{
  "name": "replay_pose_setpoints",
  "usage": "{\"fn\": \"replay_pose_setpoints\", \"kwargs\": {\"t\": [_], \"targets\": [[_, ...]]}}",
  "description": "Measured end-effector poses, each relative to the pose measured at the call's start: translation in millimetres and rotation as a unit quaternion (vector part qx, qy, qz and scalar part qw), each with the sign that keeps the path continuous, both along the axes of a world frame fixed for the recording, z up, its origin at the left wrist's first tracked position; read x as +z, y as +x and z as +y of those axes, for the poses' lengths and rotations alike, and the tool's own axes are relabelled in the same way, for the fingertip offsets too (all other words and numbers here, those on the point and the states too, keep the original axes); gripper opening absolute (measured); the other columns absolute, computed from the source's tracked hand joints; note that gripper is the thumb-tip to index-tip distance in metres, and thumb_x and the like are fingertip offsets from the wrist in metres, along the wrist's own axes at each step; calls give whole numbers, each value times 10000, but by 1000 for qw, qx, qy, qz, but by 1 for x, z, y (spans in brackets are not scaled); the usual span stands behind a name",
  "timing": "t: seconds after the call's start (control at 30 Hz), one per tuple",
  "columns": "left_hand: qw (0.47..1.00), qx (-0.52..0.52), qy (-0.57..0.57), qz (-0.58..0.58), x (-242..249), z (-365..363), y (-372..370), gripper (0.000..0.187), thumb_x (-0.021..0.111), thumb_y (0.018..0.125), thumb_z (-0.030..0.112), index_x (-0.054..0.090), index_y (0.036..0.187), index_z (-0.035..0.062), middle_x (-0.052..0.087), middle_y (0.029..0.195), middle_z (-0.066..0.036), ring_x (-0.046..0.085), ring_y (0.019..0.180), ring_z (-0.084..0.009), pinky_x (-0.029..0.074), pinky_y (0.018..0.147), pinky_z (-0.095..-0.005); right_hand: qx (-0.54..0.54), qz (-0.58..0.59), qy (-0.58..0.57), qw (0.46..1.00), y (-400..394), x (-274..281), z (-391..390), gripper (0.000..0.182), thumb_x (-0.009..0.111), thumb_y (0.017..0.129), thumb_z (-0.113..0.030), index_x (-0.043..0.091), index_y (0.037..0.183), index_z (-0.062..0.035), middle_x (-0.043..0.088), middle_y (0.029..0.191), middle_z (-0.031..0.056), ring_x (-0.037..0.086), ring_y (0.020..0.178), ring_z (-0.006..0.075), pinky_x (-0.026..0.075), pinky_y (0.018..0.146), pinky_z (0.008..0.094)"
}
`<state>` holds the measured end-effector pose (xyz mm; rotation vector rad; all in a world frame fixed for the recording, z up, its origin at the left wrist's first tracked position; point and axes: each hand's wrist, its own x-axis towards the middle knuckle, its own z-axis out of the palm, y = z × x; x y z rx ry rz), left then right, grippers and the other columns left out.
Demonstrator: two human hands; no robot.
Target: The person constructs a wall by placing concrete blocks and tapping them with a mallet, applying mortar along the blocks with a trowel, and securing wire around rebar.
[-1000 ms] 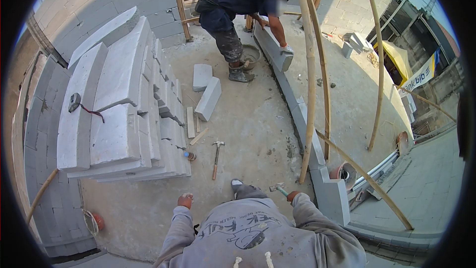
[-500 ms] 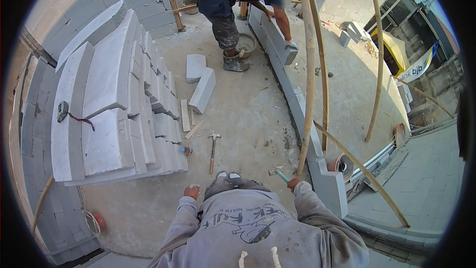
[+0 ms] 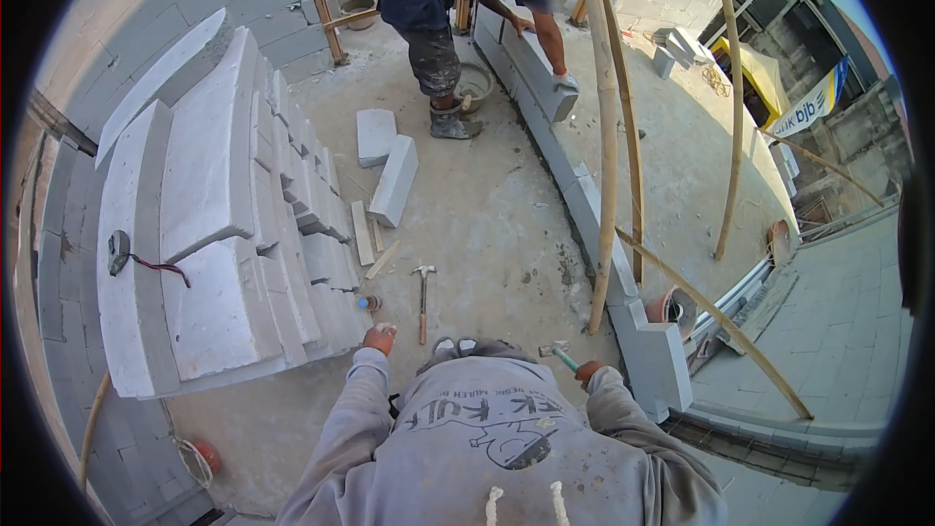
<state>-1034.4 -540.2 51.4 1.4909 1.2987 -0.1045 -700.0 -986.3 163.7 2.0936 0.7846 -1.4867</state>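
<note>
My right hand [image 3: 588, 371] is wrapped round the green handle of a hammer [image 3: 559, 353], its metal head pointing left, above the floor beside the low block wall [image 3: 651, 356]. My left hand [image 3: 380, 337] is closed, with pale dust on the fingers; whether anything is inside cannot be seen. Close to it are the stack of light concrete blocks [image 3: 219, 307] and a small blue-capped bottle [image 3: 369, 303]. A claw hammer [image 3: 424, 304] with a wooden handle lies on the floor ahead of my feet.
A co-worker [image 3: 438, 29] bends over the wall, both hands at a block [image 3: 545, 83]. Loose blocks [image 3: 393, 180] and wood strips [image 3: 363, 234] lie on the floor. Bamboo poles [image 3: 606, 136] rise along the wall. A mortar tub [image 3: 474, 86] sits beside the co-worker's boots.
My view has shifted slightly forward. My left hand has risen toward the block stack and bottle. My right hand still grips the hammer, a little lower in view. The co-worker stays bent at the block.
</note>
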Motion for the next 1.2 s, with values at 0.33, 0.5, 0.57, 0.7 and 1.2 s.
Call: {"fn": "replay_pose_setpoints", "kwargs": {"t": [0.33,0.5,0.57,0.7,1.2], "targets": [[989,-122,-8,83,34,11,31,389,581,797,312,621,1067,35,605,1096,-180,552,1071,-297,408,922,-348,-90,-3,11,996,-12,-6,2,341,641,792,-293,639,1055,-74,665,907,101,643,789,224,487,722,345],[974,-178,38,132,41,40,72,386,585,795,314,625,1069,45,607,1101,-168,548,1079,-295,402,930,-352,-319,0,-54,946,14,4,23,357,655,769,-302,647,1039,-69,660,950,108,631,859,227,471,762,348],[971,-188,70,127,32,52,93,333,504,850,290,619,1077,74,600,1122,-145,543,1076,-302,407,924,-368,-349,7,-70,934,37,-7,23,368,655,762,-309,645,1043,-71,653,991,120,621,920,242,461,795,355],[816,-489,212,225,29,73,160,321,397,898,263,608,1076,99,583,1144,-135,538,1068,-314,416,911,-386,-201,32,-48,978,88,-33,23,366,629,763,-316,644,1050,-91,631,1050,137,595,990,259,449,836,359],[983,-181,-30,-32,67,106,467,440,536,832,342,576,1141,32,555,1183,-180,504,1127,-314,381,957,-354,128,-2,45,991,274,-40,122,239,627,725,-162,645,955,-98,640,934,156,624,877,304,507,757,398]]}}
